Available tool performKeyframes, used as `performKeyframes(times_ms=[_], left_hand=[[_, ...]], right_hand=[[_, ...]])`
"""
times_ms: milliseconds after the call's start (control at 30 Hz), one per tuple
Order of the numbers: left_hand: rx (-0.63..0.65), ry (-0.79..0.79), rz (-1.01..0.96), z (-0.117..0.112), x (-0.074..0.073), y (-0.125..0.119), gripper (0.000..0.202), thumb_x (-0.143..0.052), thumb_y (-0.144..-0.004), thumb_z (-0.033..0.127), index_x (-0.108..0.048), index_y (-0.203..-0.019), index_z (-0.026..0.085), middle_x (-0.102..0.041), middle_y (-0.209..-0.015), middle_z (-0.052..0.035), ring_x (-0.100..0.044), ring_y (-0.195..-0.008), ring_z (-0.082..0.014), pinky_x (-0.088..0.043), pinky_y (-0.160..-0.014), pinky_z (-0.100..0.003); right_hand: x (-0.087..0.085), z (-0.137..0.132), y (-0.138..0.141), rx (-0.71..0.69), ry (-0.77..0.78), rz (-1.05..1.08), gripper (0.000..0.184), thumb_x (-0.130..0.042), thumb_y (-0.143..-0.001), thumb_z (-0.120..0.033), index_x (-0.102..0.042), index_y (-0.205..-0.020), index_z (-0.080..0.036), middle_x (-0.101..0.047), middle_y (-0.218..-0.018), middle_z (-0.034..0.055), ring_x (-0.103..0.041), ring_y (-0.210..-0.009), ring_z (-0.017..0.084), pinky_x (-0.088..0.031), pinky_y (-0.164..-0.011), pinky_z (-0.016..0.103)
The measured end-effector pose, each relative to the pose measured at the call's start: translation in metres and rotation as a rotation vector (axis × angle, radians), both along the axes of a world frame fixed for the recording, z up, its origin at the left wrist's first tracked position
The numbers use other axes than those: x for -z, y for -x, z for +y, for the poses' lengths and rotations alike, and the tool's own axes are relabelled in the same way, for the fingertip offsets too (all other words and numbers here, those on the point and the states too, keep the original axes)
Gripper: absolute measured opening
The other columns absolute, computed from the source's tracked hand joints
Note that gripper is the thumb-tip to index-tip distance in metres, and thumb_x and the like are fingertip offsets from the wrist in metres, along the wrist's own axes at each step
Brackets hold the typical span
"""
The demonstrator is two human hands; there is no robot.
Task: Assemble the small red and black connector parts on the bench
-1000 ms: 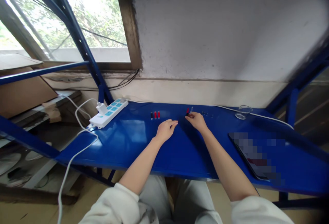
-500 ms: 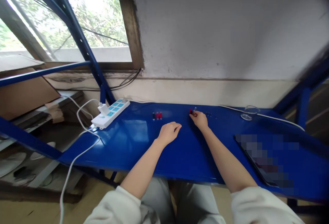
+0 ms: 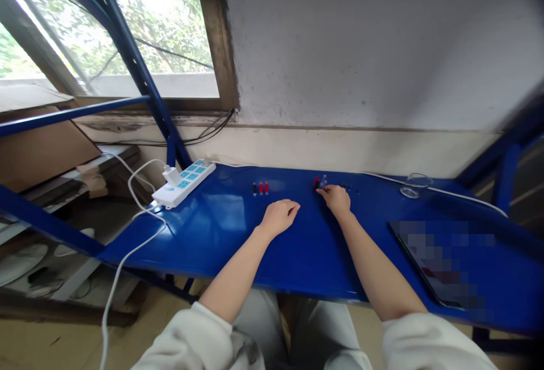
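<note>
My left hand (image 3: pixel 279 217) is closed over the blue tabletop (image 3: pixel 221 245), its fingertips curled in. Whatever it may hold is hidden. Further back and to the right, my right hand (image 3: pixel 335 199) has thumb and fingers pinched together. Its fingertips are at a small cluster, where a red piece (image 3: pixel 316 181) and a clear piece (image 3: pixel 324 178) show. What the pinch holds cannot be made out. Left of the cluster, a small black cylinder (image 3: pixel 254 188) and two red cylinders (image 3: pixel 264 188) stand in a row.
A white power strip (image 3: pixel 181 186) with a plug and cable lies at the back left. Small dark bits (image 3: pixel 348 188) lie right of my right hand. At the back right stands a clear glass cup (image 3: pixel 414 186). A dark flat object (image 3: pixel 420 268), partly pixelated, lies right of my forearm.
My right hand has drawn slightly right and towards me, and more of the red and clear pieces shows. My left hand stays in place. The view has shifted a little.
</note>
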State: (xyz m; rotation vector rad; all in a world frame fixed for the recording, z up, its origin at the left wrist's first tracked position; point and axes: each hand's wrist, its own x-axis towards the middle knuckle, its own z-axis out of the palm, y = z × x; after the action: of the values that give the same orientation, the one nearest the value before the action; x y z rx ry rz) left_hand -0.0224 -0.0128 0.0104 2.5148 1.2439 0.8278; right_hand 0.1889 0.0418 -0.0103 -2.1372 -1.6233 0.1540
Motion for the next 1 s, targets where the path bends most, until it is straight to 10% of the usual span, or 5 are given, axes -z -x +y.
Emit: performKeyframes(times_ms=[200,367,633,833,1000], left_hand=[[-0.176,0.024,-0.007,0.005,0.004,0.003,0.035,-0.034,-0.087,0.032,-0.061,-0.108,0.024,-0.066,-0.084,-0.0066,-0.061,-0.075,-0.0197,-0.044,-0.065,-0.028],[-0.417,0.088,0.062,0.008,0.001,0.007,0.054,-0.036,-0.086,0.029,-0.023,-0.138,0.024,-0.065,-0.075,-0.0073,-0.062,-0.066,-0.0211,-0.044,-0.062,-0.029],[-0.596,0.177,0.153,0.011,-0.004,0.014,0.065,-0.034,-0.085,0.028,-0.001,-0.14,0.017,-0.065,-0.083,-0.0117,-0.063,-0.073,-0.023,-0.043,-0.066,-0.03],[-0.625,0.193,0.168,0.016,-0.003,0.017,0.058,-0.033,-0.087,0.029,-0.011,-0.14,0.021,-0.063,-0.094,-0.0123,-0.062,-0.08,-0.0227,-0.045,-0.069,-0.03],[-0.533,0.096,-0.09,0.022,0.001,0.021,0.032,-0.035,-0.086,0.02,-0.05,-0.114,0.021,-0.059,-0.107,-0.0108,-0.059,-0.091,-0.0208,-0.045,-0.075,-0.03]], right_hand=[[-0.003,-0.001,0.001,0.033,0.043,-0.043,0.035,-0.05,-0.077,-0.049,-0.069,-0.087,-0.022,-0.067,-0.077,0.0081,-0.061,-0.076,0.023,-0.04,-0.057,0.027],[-0.007,-0.003,0.002,0.067,0.078,-0.051,0.037,-0.051,-0.076,-0.049,-0.067,-0.096,-0.023,-0.066,-0.087,0.0095,-0.061,-0.083,0.025,-0.043,-0.064,0.03],[-0.02,-0.014,0.01,0.056,0.178,-0.146,0.03,-0.05,-0.079,-0.038,-0.064,-0.096,-0.018,-0.064,-0.092,0.0125,-0.061,-0.087,0.026,-0.044,-0.068,0.033],[-0.027,-0.027,0.017,0.015,0.214,-0.219,0.028,-0.048,-0.081,-0.035,-0.062,-0.093,-0.014,-0.062,-0.093,0.0139,-0.06,-0.089,0.025,-0.044,-0.069,0.032],[-0.029,-0.04,0.028,-0.047,0.16,-0.133,0.028,-0.047,-0.08,-0.039,-0.063,-0.081,-0.016,-0.063,-0.084,0.0122,-0.061,-0.082,0.025,-0.042,-0.065,0.031]])
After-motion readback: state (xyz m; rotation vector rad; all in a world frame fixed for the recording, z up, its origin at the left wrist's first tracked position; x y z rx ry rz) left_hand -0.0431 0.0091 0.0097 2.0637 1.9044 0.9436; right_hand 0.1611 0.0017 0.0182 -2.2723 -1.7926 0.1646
